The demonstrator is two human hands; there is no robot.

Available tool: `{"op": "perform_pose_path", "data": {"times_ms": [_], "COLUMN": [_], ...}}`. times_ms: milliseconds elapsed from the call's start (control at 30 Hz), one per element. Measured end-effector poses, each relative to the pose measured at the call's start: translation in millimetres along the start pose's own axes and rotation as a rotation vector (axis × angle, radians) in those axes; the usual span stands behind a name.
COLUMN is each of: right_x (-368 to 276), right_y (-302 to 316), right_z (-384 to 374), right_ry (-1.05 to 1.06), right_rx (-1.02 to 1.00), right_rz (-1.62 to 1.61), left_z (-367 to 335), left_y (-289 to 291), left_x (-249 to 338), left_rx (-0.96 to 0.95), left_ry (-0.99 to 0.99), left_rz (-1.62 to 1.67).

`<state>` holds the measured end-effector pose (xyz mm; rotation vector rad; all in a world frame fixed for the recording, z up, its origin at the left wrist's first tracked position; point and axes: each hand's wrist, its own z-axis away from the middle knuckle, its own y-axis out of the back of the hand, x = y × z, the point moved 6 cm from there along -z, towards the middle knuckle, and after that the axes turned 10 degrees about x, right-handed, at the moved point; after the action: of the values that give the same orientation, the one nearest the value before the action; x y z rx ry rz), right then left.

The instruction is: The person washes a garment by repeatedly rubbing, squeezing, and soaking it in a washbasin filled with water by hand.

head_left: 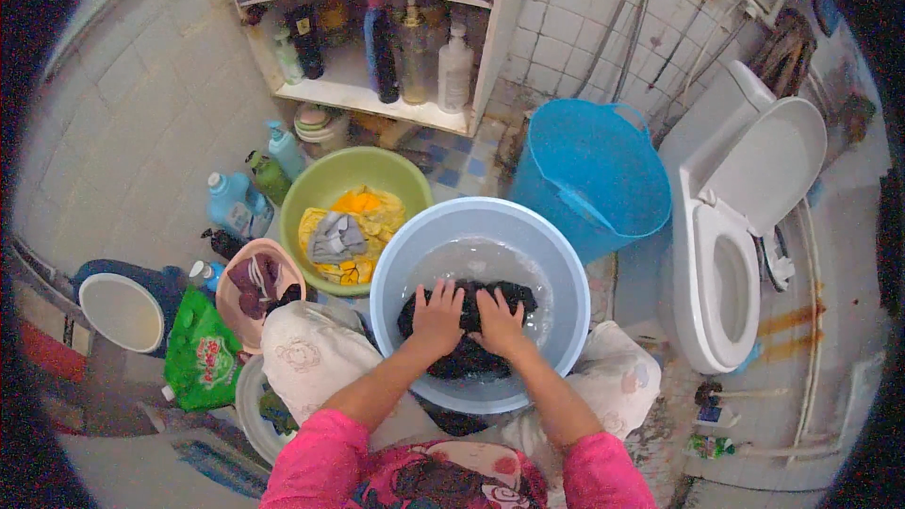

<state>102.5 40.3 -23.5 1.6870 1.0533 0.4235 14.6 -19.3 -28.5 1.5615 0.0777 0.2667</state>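
Between my knees stands a light blue basin (pixel 572 302) with soapy water in it. A black wet cloth or garment (pixel 509 299) lies bunched in the water; its exact kind is not clear. My left hand (pixel 439 319) rests on the left part of the black cloth, fingers spread and pointing away from me. My right hand (pixel 500 322) lies beside it on the same cloth, fingers also stretched out. Both palms face down, and neither hand is wrapped round the fabric.
Left of the basin, a green basin (pixel 300 190) holds yellow and grey clothes. A pink basin (pixel 229 302), green detergent pouch (pixel 201 353) and blue bottle (pixel 236 203) stand farther left. A tall blue bucket (pixel 596 165) and white toilet (pixel 707 264) are at right; a bottle shelf (pixel 358 90) stands behind.
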Motion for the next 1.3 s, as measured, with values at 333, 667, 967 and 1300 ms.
{"op": "perform_pose_path", "data": {"times_ms": [333,667,967,1300], "right_x": [51,58,16,44], "right_y": [17,71,66,29], "right_z": [-26,-31,-33,-21], "right_ry": [-0.598,-0.318,-0.307,-0.382], "right_rx": [-0.100,-0.195,-0.292,-0.381], "right_rz": [-0.756,-0.164,-0.978,-0.585], "left_z": [-5,-6,-5,-34], "left_y": [-20,50,150,64], "left_x": [-32,-20,-12,-35], "left_rx": [-0.061,0.152,0.064,-0.127], "left_ry": [0.182,0.156,-0.136,-0.162], "left_rz": [0.463,0.796,0.927,0.559]}}
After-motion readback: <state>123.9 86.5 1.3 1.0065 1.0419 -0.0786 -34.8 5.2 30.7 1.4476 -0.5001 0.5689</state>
